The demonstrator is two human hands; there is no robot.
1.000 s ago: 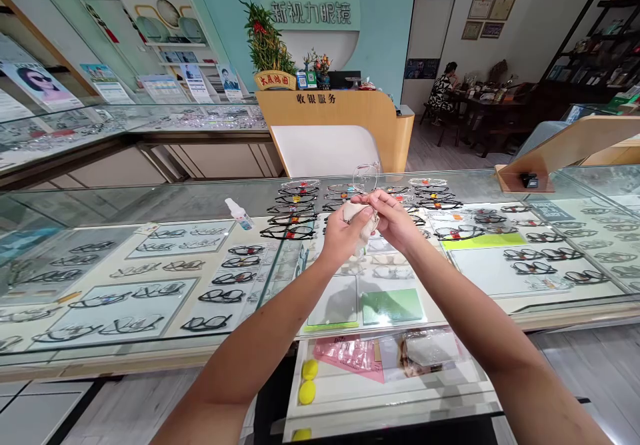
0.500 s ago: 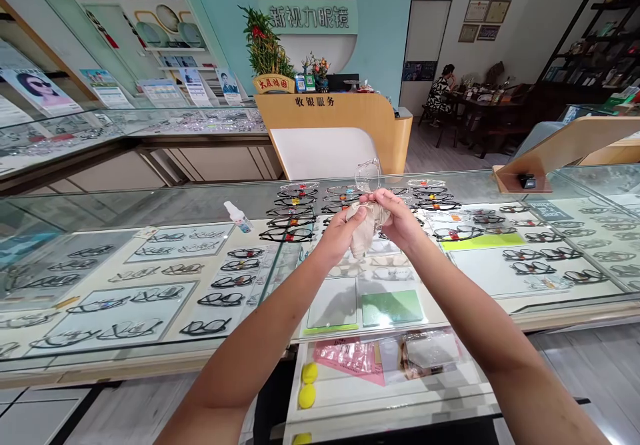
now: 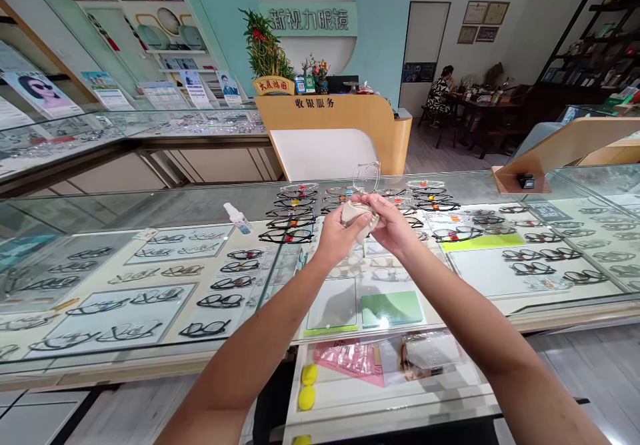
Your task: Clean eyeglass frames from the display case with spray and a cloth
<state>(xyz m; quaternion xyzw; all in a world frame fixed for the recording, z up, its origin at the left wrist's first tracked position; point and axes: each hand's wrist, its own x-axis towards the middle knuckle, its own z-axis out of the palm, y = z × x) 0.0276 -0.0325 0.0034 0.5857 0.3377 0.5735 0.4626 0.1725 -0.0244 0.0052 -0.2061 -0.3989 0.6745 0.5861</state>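
Over the glass counter, my left hand point(image 3: 336, 237) is closed on a crumpled beige cloth point(image 3: 353, 213), its thumb pressed against the folds. Close against it, my right hand point(image 3: 393, 226) is closed around the same bundle, gripping a pair of eyeglasses point(image 3: 367, 177). One thin-rimmed, clear lens rises above the fingers; cloth and fingers hide the rest of the frame. Rows of dark-framed glasses point(image 3: 286, 235) lie on the counter beyond and to both sides of my hands.
A white spray bottle point(image 3: 238, 218) stands left on the glass counter point(image 3: 200, 198). Below me an open drawer point(image 3: 345, 410) holds a pink packet point(image 3: 350, 359) and yellow round cases point(image 3: 307, 397). A wooden stand point(image 3: 525, 181) is at right. Far back, a person point(image 3: 440, 95) sits at a table.
My left thumb and the cloth have moved up and closer to my right hand. The cloth's hanging end is now gathered in, and the eyeglasses have shifted slightly left.
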